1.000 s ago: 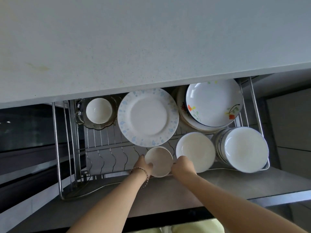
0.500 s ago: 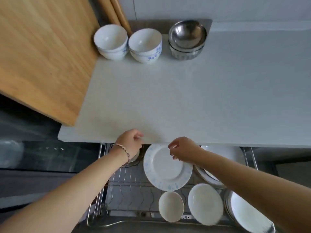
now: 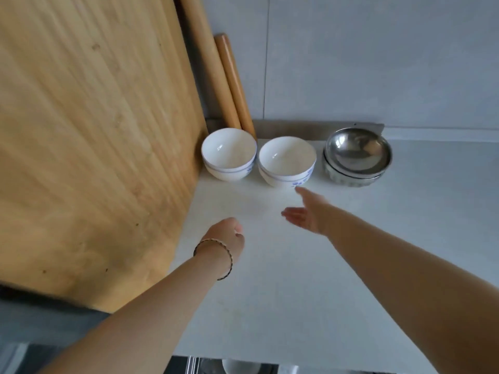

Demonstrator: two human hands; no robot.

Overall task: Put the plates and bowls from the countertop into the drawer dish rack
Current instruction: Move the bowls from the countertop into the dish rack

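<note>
Two stacks of white bowls with blue patterns stand at the back of the white countertop (image 3: 351,265): the left stack (image 3: 229,155) beside the cutting board, the right stack (image 3: 287,161) next to it. Steel bowls (image 3: 357,155) are stacked further right. My right hand (image 3: 310,211) reaches forward with straight fingers, its fingertips just short of the right bowl stack, holding nothing. My left hand (image 3: 225,236), with a bracelet at the wrist, hovers over the counter with loosely curled fingers, also empty. A sliver of the drawer dish rack (image 3: 237,367) shows at the bottom edge.
A large wooden cutting board (image 3: 94,130) leans on the left, reaching over the counter's left edge. Two wooden rolling pins (image 3: 229,82) lean against the grey wall behind the bowls. The counter's front edge runs along the bottom.
My view has swung up from the drawer to the countertop. Both hands have left the small bowl in the rack and moved forward over the counter toward the bowls; my right hand has opened.
</note>
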